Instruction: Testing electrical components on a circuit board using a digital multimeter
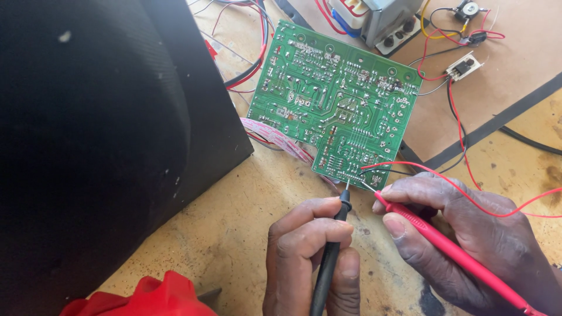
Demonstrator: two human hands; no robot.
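A green circuit board (333, 99) lies solder side up on the wooden bench, tilted. My left hand (304, 257) grips a black meter probe (331, 251); its metal tip touches the board's near edge. My right hand (468, 234) holds a red meter probe (451, 251), whose tip also rests on the board's near edge, just right of the black one. The two tips sit close together at the board's bottom corner.
A large black cabinet (105, 129) fills the left side. A pink ribbon cable (275, 137) runs under the board. Red and black wires (456, 111), a small switch (463, 66) and a grey transformer (380, 20) lie at the back right. Red cloth (146, 295) shows at bottom left.
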